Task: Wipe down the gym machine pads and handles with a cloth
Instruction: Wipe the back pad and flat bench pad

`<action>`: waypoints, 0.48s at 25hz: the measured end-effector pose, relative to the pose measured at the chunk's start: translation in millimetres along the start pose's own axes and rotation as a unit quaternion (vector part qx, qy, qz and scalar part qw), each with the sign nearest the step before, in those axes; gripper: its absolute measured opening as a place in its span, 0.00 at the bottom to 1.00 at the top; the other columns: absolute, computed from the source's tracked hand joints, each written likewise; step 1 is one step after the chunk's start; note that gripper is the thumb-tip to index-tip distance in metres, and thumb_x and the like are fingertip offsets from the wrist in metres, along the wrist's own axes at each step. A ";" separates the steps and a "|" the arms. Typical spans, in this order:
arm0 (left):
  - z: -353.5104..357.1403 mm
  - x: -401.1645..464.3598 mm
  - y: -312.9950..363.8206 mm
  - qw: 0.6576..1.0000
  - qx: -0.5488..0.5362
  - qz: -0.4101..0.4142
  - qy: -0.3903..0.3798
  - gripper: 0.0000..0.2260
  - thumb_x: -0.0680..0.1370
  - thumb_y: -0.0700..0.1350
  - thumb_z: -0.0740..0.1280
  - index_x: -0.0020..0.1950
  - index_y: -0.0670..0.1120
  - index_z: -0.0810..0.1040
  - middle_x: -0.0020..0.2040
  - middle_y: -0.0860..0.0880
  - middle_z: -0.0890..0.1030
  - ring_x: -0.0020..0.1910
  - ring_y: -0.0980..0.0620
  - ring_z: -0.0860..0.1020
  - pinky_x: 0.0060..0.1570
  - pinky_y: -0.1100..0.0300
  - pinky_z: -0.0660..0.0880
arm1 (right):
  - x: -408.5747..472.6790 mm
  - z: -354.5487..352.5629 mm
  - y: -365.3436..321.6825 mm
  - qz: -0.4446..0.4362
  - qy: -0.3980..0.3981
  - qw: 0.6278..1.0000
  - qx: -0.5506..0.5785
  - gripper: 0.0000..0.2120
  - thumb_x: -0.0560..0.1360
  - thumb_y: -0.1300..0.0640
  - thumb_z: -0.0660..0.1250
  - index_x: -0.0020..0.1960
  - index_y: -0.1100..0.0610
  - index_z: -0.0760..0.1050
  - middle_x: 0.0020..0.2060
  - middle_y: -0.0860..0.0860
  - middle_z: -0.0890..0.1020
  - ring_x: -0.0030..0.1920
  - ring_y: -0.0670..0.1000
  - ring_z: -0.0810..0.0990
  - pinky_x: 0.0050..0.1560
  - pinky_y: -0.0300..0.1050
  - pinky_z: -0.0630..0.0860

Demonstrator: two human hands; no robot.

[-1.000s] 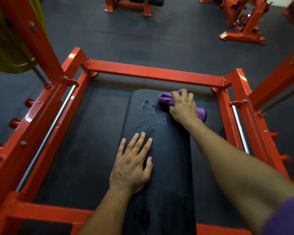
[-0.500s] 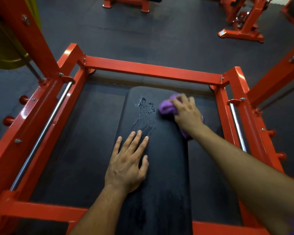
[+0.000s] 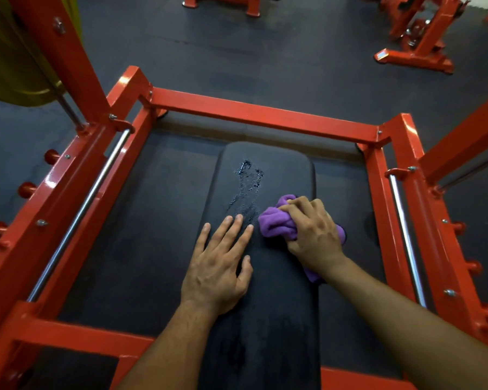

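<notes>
A long black padded surface (image 3: 265,319) is seen from above, set inside an orange steel frame (image 3: 259,114) whose rails run along both sides and across the far end. A bunched purple cloth (image 3: 275,222) is gripped by the right hand (image 3: 313,235), whose fingers are curled over the fabric while it is pressed against the right half of the pad, about midway along its length; a corner of the cloth is seen trailing out beneath the wrist. The left hand (image 3: 220,266) is laid flat on the pad just beside the cloth, fingers straight and slightly spread, with nothing held in it. A patch of wet streaks (image 3: 247,184) is visible on the pad beyond the fingertips of the left hand, toward the rounded far end, just to the left of the cloth. Chrome guide rods (image 3: 79,218) are mounted along the inner side of each side rail. A yellow weight plate (image 3: 14,57) is partly shown at the upper left behind an orange upright. Dark rubber flooring (image 3: 265,52) is spread around the machine, and the orange bases of other machines (image 3: 417,56) are seen standing well apart at the far edge.
</notes>
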State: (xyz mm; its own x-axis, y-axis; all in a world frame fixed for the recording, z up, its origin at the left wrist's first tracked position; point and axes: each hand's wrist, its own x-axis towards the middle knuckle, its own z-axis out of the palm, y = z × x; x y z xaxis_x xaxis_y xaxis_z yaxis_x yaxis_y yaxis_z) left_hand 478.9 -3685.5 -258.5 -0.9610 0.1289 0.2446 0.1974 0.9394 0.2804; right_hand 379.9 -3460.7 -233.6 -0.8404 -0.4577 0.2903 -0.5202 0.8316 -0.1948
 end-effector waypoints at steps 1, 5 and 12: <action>-1.4 2.3 0.4 1.000 0.001 0.000 -0.009 0.27 0.79 0.53 0.59 0.80 0.51 0.69 0.81 0.50 0.66 0.81 0.52 0.61 0.79 0.41 0.57 | 1.3 4.5 -2.6 0.024 0.013 1.000 0.001 0.22 0.66 0.57 0.69 0.61 0.54 0.78 0.55 0.51 0.77 0.46 0.56 0.71 0.46 0.53 0.74; -15.6 -1.3 4.9 0.996 0.016 -0.018 -0.081 0.27 0.82 0.56 0.55 0.82 0.52 0.65 0.83 0.52 0.59 0.82 0.52 0.59 0.80 0.45 0.52 | -4.3 1.6 -5.9 0.023 0.000 1.000 -0.006 0.26 0.66 0.59 0.71 0.64 0.53 0.75 0.58 0.52 0.76 0.47 0.56 0.71 0.47 0.55 0.75; -15.4 -37.9 12.6 0.997 0.024 -0.040 -0.057 0.29 0.83 0.59 0.56 0.83 0.51 0.62 0.83 0.51 0.59 0.83 0.52 0.54 0.80 0.45 0.54 | 4.9 -11.7 -2.6 0.006 -0.053 0.999 0.010 0.25 0.68 0.61 0.67 0.64 0.51 0.74 0.59 0.51 0.74 0.50 0.56 0.72 0.48 0.51 0.75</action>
State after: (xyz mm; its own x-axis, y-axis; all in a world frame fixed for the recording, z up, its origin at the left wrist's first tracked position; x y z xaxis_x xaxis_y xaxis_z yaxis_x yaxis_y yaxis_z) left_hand 520.8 -3683.5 -250.0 -0.9897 0.0855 0.1147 0.1120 0.9619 0.2495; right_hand 379.0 -3461.3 -220.6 -0.8575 -0.4796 0.1865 -0.5120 0.8312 -0.2169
